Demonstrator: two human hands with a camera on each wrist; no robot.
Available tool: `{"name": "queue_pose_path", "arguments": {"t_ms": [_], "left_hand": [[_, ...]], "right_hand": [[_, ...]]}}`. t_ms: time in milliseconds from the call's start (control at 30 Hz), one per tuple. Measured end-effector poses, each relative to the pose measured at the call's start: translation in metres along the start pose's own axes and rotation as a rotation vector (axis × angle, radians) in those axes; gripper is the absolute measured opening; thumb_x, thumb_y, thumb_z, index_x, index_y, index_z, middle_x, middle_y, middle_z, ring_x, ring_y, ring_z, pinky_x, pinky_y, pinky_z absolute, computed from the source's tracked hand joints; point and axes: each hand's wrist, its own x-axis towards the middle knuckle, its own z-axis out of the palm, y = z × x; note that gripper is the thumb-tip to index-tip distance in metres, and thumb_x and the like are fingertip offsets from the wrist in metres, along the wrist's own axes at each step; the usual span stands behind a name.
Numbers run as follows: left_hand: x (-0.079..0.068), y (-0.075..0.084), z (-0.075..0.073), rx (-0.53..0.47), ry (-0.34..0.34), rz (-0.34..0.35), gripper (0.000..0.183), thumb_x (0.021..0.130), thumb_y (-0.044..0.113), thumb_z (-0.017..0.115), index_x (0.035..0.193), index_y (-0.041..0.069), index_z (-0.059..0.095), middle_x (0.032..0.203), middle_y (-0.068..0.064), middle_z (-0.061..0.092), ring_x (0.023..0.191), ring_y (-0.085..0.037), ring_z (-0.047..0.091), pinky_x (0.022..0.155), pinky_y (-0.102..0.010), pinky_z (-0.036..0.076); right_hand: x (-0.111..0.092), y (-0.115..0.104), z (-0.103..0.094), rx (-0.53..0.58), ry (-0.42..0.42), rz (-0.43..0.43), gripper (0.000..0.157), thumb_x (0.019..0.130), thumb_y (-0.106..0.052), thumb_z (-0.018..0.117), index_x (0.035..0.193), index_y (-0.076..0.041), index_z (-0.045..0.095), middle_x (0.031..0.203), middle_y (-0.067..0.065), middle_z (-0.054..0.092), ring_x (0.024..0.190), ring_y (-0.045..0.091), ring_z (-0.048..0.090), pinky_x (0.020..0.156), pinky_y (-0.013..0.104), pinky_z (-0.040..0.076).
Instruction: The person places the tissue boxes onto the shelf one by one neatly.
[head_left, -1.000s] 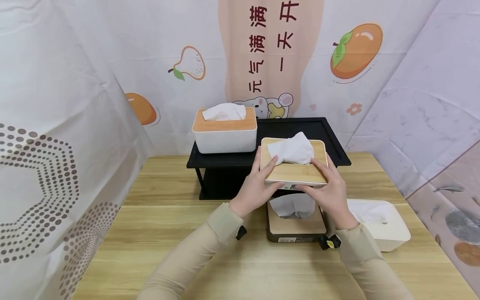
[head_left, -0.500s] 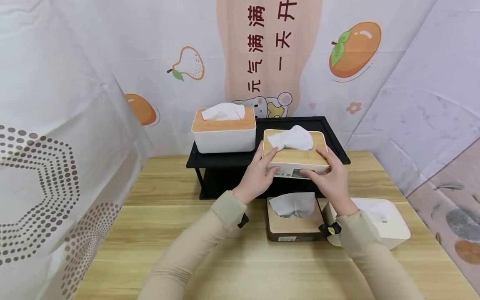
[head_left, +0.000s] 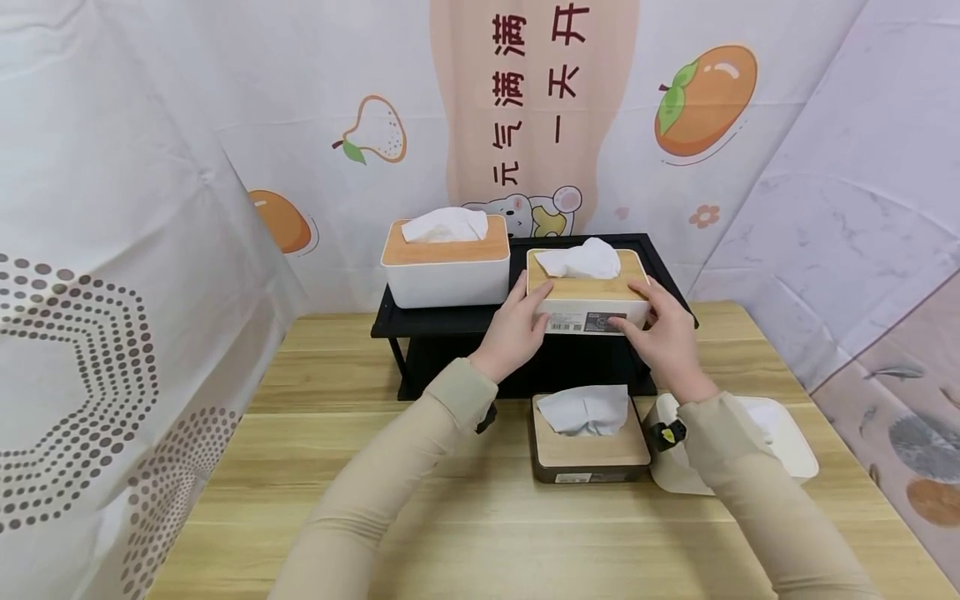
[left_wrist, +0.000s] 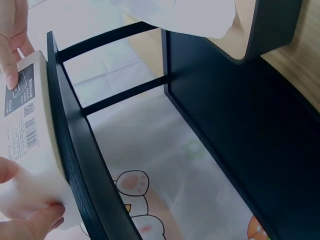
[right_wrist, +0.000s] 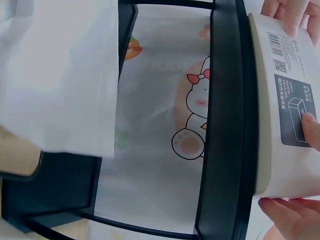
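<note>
A white tissue box (head_left: 581, 289) with a light wood lid and a tissue poking out is held level at the front right of the black rack's (head_left: 450, 322) upper shelf. My left hand (head_left: 514, 332) grips its left end, thumb on the front face. On its right end my right hand (head_left: 667, 340) holds it, the thumb on the dark printed label. In both wrist views the box's (right_wrist: 286, 172) base lies against or very near the shelf edge (left_wrist: 75, 150); whether it bears weight there I cannot tell.
Left on the upper shelf stands a larger white tissue box (head_left: 448, 285) with an orange-brown lid. A dark brown tissue box (head_left: 592, 451) sits on the wooden table (head_left: 337, 467) before the rack. A cream tissue box (head_left: 791, 454) is partly behind my right forearm.
Both hands have carried the white tissue box away from me, from above the brown box to the upper shelf. Its front face now shows more.
</note>
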Motion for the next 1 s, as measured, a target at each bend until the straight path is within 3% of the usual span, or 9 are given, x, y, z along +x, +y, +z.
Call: {"name": "queue_pose_path", "arguments": {"t_ms": [67, 133, 267, 367, 467, 533, 733, 1000], "left_hand": [[0.003, 0.000, 0.000, 0.012, -0.004, -0.009, 0.048, 0.095, 0.008, 0.055, 0.141, 0.006, 0.045, 0.153, -0.027, 0.018, 0.135, -0.035, 0.037, 0.103, -0.039, 0.042], [0.008, -0.001, 0.000, 0.023, -0.012, -0.019, 0.048, 0.095, 0.009, 0.055, 0.141, 0.007, 0.044, 0.153, -0.027, 0.018, 0.135, -0.035, 0.037, 0.103, -0.039, 0.042], [0.016, -0.002, 0.000, 0.045, -0.021, -0.030, 0.048, 0.094, 0.009, 0.056, 0.141, 0.008, 0.045, 0.152, -0.028, 0.020, 0.133, -0.034, 0.040, 0.102, -0.040, 0.042], [0.022, -0.003, 0.001, 0.057, -0.027, -0.049, 0.049, 0.094, 0.009, 0.056, 0.142, 0.008, 0.044, 0.153, -0.027, 0.021, 0.134, -0.034, 0.039, 0.104, -0.040, 0.040], [0.027, -0.003, 0.002, 0.068, -0.028, -0.077, 0.049, 0.095, 0.010, 0.056, 0.142, 0.010, 0.044, 0.154, -0.025, 0.020, 0.137, -0.032, 0.035, 0.106, -0.037, 0.038], [0.030, -0.004, 0.004, 0.082, -0.025, -0.085, 0.049, 0.095, 0.010, 0.056, 0.142, 0.011, 0.044, 0.154, -0.025, 0.020, 0.137, -0.031, 0.034, 0.106, -0.036, 0.038], [0.038, -0.004, 0.008, 0.109, -0.026, -0.099, 0.049, 0.095, 0.011, 0.056, 0.143, 0.012, 0.043, 0.154, -0.025, 0.020, 0.138, -0.030, 0.034, 0.105, -0.034, 0.039], [0.048, -0.006, 0.010, 0.103, -0.028, -0.128, 0.050, 0.095, 0.010, 0.056, 0.143, 0.013, 0.043, 0.154, -0.024, 0.020, 0.138, -0.030, 0.033, 0.106, -0.034, 0.038]], "right_hand": [[0.003, 0.001, 0.000, -0.026, -0.018, -0.013, 0.056, 0.073, -0.002, 0.080, 0.124, 0.005, 0.058, 0.137, 0.030, 0.046, 0.127, 0.041, 0.045, 0.090, 0.043, 0.049], [0.006, 0.001, -0.001, -0.061, -0.034, -0.032, 0.057, 0.073, -0.003, 0.080, 0.124, 0.005, 0.057, 0.136, 0.031, 0.047, 0.125, 0.043, 0.047, 0.086, 0.050, 0.050], [0.014, 0.003, -0.001, -0.127, -0.072, -0.060, 0.057, 0.075, -0.005, 0.079, 0.125, 0.006, 0.055, 0.133, 0.033, 0.047, 0.101, 0.042, 0.056, 0.074, 0.047, 0.047], [0.019, 0.005, 0.000, -0.161, -0.098, -0.065, 0.058, 0.075, -0.006, 0.079, 0.126, 0.005, 0.054, 0.133, 0.033, 0.048, 0.105, 0.043, 0.055, 0.081, 0.051, 0.045], [0.026, 0.006, 0.001, -0.173, -0.118, -0.064, 0.059, 0.074, -0.007, 0.079, 0.126, 0.005, 0.053, 0.133, 0.033, 0.048, 0.126, 0.046, 0.042, 0.096, 0.058, 0.039], [0.029, 0.007, 0.001, -0.188, -0.136, -0.062, 0.059, 0.075, -0.007, 0.079, 0.126, 0.004, 0.052, 0.134, 0.033, 0.046, 0.127, 0.048, 0.040, 0.099, 0.060, 0.035], [0.034, 0.010, 0.001, -0.252, -0.166, -0.073, 0.059, 0.078, -0.010, 0.077, 0.130, -0.001, 0.050, 0.139, 0.030, 0.041, 0.116, 0.049, 0.049, 0.089, 0.061, 0.042], [0.041, 0.015, 0.005, -0.281, -0.170, -0.073, 0.060, 0.080, -0.013, 0.076, 0.132, -0.003, 0.048, 0.140, 0.028, 0.040, 0.111, 0.049, 0.052, 0.086, 0.061, 0.043]]}}
